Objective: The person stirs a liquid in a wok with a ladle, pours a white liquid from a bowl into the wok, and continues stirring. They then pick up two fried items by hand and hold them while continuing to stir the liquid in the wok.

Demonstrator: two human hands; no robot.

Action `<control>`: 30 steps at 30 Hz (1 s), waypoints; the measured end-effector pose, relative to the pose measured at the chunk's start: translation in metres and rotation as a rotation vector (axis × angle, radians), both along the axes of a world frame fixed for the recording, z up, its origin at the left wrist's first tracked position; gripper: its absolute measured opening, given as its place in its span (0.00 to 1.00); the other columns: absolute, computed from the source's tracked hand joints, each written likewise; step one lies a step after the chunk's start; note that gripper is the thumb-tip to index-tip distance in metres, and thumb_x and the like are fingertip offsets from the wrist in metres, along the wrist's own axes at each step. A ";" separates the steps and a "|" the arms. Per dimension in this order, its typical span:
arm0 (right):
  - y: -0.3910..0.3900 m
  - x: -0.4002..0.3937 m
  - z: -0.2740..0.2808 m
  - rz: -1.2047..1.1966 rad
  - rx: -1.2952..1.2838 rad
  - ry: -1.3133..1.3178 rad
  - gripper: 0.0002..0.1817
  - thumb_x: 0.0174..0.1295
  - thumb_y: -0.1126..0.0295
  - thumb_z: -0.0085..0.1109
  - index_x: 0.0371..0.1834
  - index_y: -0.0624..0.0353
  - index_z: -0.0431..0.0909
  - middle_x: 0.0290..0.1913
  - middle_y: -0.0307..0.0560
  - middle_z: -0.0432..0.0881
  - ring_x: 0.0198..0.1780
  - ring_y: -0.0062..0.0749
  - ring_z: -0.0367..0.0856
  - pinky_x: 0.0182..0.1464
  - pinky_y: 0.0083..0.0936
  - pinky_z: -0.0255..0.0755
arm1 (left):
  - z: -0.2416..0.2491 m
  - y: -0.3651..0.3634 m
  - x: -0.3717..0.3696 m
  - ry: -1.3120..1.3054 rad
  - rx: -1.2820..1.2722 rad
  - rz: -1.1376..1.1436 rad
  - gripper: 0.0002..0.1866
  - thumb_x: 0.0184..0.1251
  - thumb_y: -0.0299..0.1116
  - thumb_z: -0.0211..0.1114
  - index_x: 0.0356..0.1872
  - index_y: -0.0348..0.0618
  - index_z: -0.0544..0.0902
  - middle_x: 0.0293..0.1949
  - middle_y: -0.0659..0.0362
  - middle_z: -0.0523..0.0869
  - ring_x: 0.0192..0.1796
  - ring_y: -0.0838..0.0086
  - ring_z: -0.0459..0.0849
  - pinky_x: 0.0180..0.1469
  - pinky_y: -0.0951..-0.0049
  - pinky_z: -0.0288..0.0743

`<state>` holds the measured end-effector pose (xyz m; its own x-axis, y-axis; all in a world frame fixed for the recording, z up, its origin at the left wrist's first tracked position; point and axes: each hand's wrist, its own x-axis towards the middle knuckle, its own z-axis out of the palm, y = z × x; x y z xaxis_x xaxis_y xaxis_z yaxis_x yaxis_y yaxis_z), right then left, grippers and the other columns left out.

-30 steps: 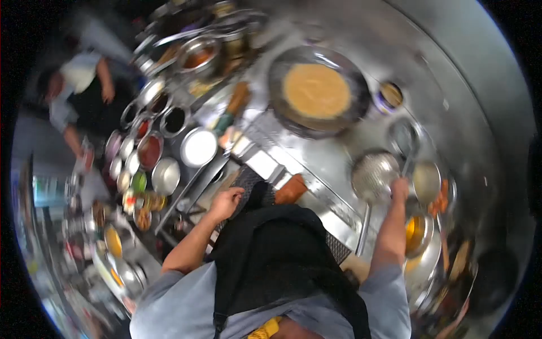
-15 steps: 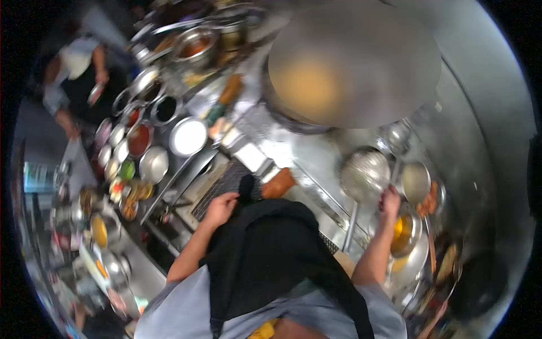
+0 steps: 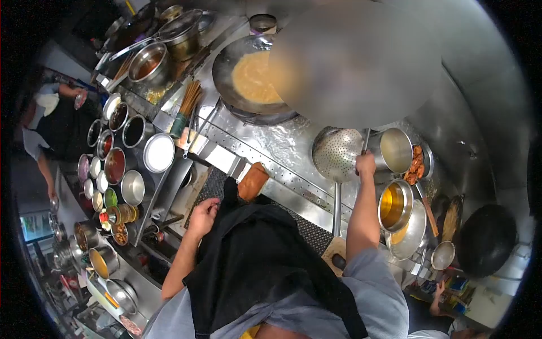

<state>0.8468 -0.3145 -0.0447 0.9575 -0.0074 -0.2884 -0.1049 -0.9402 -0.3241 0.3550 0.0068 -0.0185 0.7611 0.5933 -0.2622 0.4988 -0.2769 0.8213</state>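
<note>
My right hand (image 3: 366, 163) is closed around a metal handle (image 3: 367, 139) that runs up beside the large perforated strainer (image 3: 337, 153). The far end of that handle is hidden by a grey blur. A pot of pale liquid (image 3: 395, 150) sits just right of this hand. My left hand (image 3: 206, 213) is beside my black apron, its fingers curled loosely with nothing visible between them. Farther forward, a wok (image 3: 224, 66) holds yellowish liquid (image 3: 254, 77), partly covered by the blur. An orange-brown cloth (image 3: 252, 181) lies on the counter edge before me.
Many sauce containers (image 3: 115, 165) stand at left, near a bundle of brown sticks (image 3: 190, 97). A pot of yellow oil (image 3: 395, 206) and a dark wok (image 3: 487, 240) are at right. One person (image 3: 67, 122) stands at far left; another person's arm (image 3: 437, 296) shows at lower right.
The view has shifted and sharpened, uncovering more of the wok. My right hand has moved slightly up and left in the picture, still on the handle; my left hand appears lower left.
</note>
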 end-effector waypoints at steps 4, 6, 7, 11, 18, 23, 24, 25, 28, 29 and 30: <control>0.004 -0.064 0.027 -0.048 0.028 -0.192 0.24 0.55 0.68 0.51 0.58 0.58 0.70 0.46 0.66 0.82 0.50 0.63 0.80 0.54 0.49 0.71 | 0.016 -0.011 -0.004 0.050 -0.039 0.029 0.12 0.65 0.23 0.59 0.48 0.36 0.81 0.39 0.50 0.85 0.39 0.70 0.85 0.43 0.73 0.77; -0.005 -0.074 0.026 0.020 0.063 -0.304 0.19 0.57 0.69 0.52 0.53 0.58 0.71 0.37 0.59 0.84 0.38 0.53 0.84 0.40 0.44 0.76 | 0.020 -0.013 -0.005 0.081 0.012 -0.005 0.12 0.65 0.23 0.59 0.48 0.37 0.81 0.38 0.50 0.86 0.39 0.70 0.85 0.43 0.73 0.77; -0.011 -0.075 0.029 -0.066 0.403 -0.145 0.16 0.58 0.71 0.52 0.50 0.57 0.70 0.32 0.52 0.81 0.30 0.42 0.81 0.32 0.36 0.74 | 0.016 -0.013 -0.008 0.075 0.004 -0.003 0.12 0.65 0.23 0.60 0.48 0.37 0.81 0.38 0.50 0.86 0.39 0.70 0.85 0.43 0.73 0.77; -0.006 -0.097 0.073 -0.420 1.305 0.210 0.08 0.61 0.74 0.51 0.43 0.54 0.69 0.23 0.34 0.70 0.17 0.18 0.66 0.16 0.16 0.61 | 0.018 -0.014 -0.008 0.086 -0.029 -0.003 0.11 0.65 0.24 0.60 0.48 0.38 0.82 0.39 0.51 0.86 0.39 0.69 0.85 0.43 0.72 0.77; -0.007 -0.163 0.125 -0.372 1.431 0.288 0.10 0.62 0.75 0.49 0.46 0.54 0.68 0.25 0.37 0.71 0.18 0.21 0.68 0.16 0.18 0.63 | 0.016 -0.008 0.001 -0.040 0.014 -0.067 0.12 0.65 0.25 0.60 0.49 0.39 0.82 0.43 0.49 0.85 0.42 0.63 0.86 0.44 0.70 0.78; -0.003 -0.204 0.150 -0.395 1.543 0.381 0.12 0.64 0.75 0.48 0.50 0.56 0.67 0.27 0.39 0.72 0.18 0.22 0.69 0.16 0.17 0.63 | 0.018 0.007 -0.004 -0.049 0.018 -0.118 0.12 0.65 0.25 0.60 0.48 0.39 0.82 0.44 0.48 0.85 0.43 0.61 0.85 0.44 0.69 0.78; 0.000 -0.208 0.153 -0.394 1.547 0.378 0.12 0.64 0.75 0.48 0.50 0.56 0.67 0.27 0.39 0.72 0.18 0.22 0.69 0.16 0.17 0.63 | 0.020 0.010 -0.007 -0.051 0.020 -0.120 0.12 0.65 0.25 0.60 0.48 0.39 0.82 0.44 0.48 0.85 0.43 0.61 0.85 0.44 0.69 0.78; 0.002 -0.209 0.154 -0.430 1.600 0.432 0.12 0.64 0.75 0.48 0.51 0.56 0.67 0.27 0.39 0.72 0.18 0.22 0.68 0.16 0.17 0.63 | 0.024 0.013 -0.011 -0.042 0.043 -0.139 0.11 0.65 0.25 0.59 0.48 0.39 0.82 0.43 0.48 0.85 0.43 0.61 0.85 0.44 0.69 0.78; 0.008 -0.216 0.149 -0.428 1.643 0.493 0.12 0.64 0.75 0.49 0.51 0.56 0.67 0.27 0.40 0.72 0.19 0.21 0.68 0.17 0.16 0.64 | 0.034 0.023 -0.023 -0.028 0.053 -0.157 0.11 0.65 0.25 0.59 0.47 0.39 0.82 0.43 0.48 0.85 0.42 0.62 0.86 0.44 0.69 0.77; 0.010 -0.217 0.143 -0.439 1.634 0.486 0.12 0.64 0.75 0.49 0.50 0.56 0.67 0.27 0.41 0.73 0.18 0.21 0.68 0.17 0.16 0.64 | 0.034 0.025 -0.028 -0.024 0.036 -0.151 0.11 0.65 0.25 0.59 0.47 0.39 0.82 0.42 0.48 0.85 0.41 0.62 0.86 0.43 0.69 0.77; 0.011 -0.217 0.138 -0.451 1.623 0.480 0.11 0.64 0.75 0.49 0.49 0.55 0.67 0.27 0.41 0.73 0.18 0.21 0.69 0.17 0.16 0.64 | 0.032 0.029 -0.033 -0.021 0.036 -0.154 0.11 0.65 0.25 0.59 0.47 0.39 0.82 0.42 0.48 0.85 0.41 0.62 0.86 0.43 0.69 0.77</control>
